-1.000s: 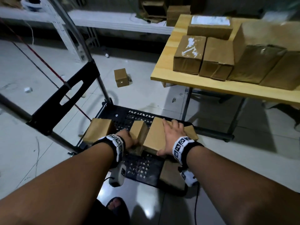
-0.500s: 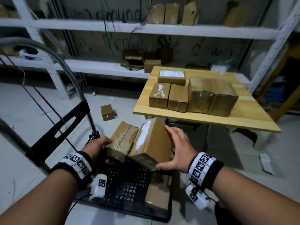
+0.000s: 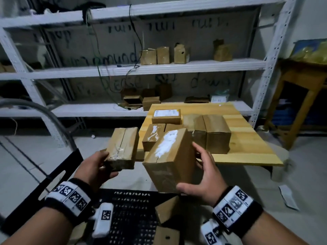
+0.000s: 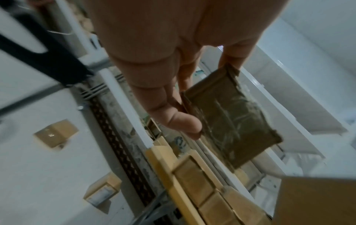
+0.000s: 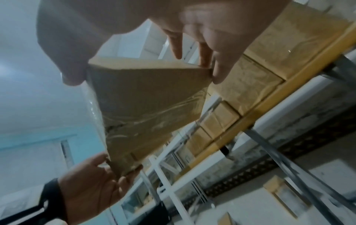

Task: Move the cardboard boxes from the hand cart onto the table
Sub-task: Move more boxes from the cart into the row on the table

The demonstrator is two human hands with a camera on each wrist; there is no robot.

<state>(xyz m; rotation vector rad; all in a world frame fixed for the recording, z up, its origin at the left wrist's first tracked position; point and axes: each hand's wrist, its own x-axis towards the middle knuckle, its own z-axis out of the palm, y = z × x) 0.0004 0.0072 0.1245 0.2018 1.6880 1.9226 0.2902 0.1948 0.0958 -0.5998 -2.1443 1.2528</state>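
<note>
My left hand [image 3: 99, 167] grips a small taped cardboard box [image 3: 122, 149] by its near end, thumb on one side and fingers on the other [image 4: 231, 118]. My right hand [image 3: 203, 170] holds a larger box with a white smear [image 3: 168, 160] from its right side; the right wrist view shows the thumb and fingers spanning that larger box [image 5: 150, 99]. Both boxes are in the air above the black cart deck [image 3: 131, 209], near the front left corner of the wooden table [image 3: 247, 156]. Several boxes [image 3: 215, 133] stand on the table. Two boxes [image 3: 168, 209] lie on the cart.
A white shelf rack [image 3: 159, 68] with more boxes stands behind the table. The cart's grey handle [image 3: 44, 110] rises at the left. A wooden stand [image 3: 300, 85] is at the right, a paper slip [image 3: 288, 197] lies on the floor, and loose boxes [image 4: 55, 134] sit on the floor.
Both hands took a box each from the cart deck and raised them up toward the table. My view has tilted up from the cart to the shelves.
</note>
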